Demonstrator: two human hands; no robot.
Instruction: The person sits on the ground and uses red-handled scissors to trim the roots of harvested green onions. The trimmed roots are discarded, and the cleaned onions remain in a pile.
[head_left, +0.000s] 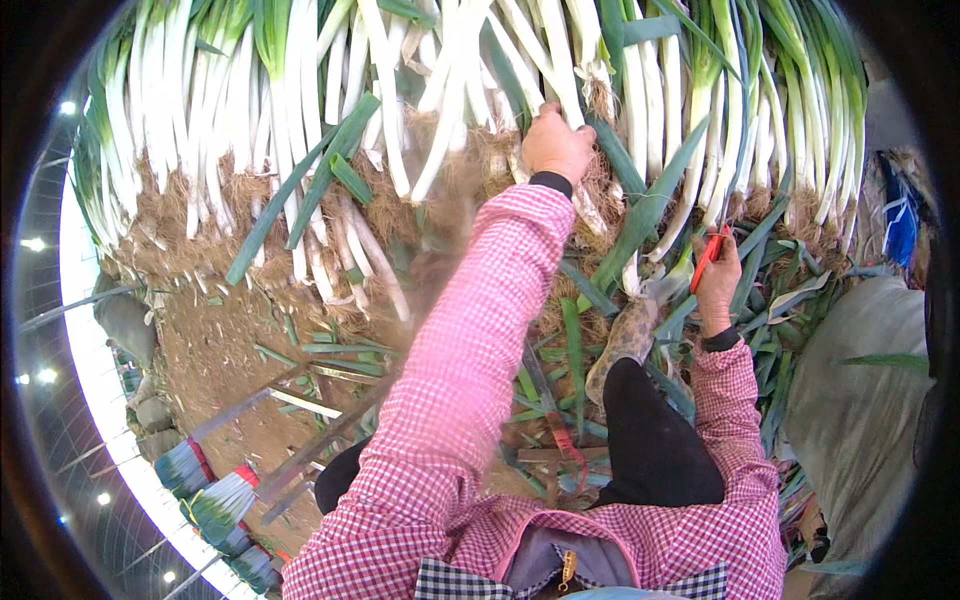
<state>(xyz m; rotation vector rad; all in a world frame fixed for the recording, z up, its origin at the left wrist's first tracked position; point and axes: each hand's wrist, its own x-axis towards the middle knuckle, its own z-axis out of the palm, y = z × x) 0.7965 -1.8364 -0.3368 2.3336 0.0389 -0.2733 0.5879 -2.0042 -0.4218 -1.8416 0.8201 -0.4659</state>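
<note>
My left hand (559, 148) reaches forward into a long row of leeks and closes around a white leek shaft (561, 75), near its root end. Roots and soil hide part of the fingers' grip. On the right, my right hand (718, 289) holds a red-handled cutting tool (709, 261). Its blade is mostly lost among the stalks, so its exact kind is unclear. Just above that hand hang white leek shafts (721, 169) with green tops. Beside it lies a broad cut leek leaf (652, 206).
Leek trimmings (349, 349) litter the brown soil (217, 352). A metal frame (330, 435) stands at my left. Bundled leeks (221, 499) with red ties lie farther left. Between my arms is my patterned boot (622, 341). A grey cloth-like covering (855, 397) bulges at the right.
</note>
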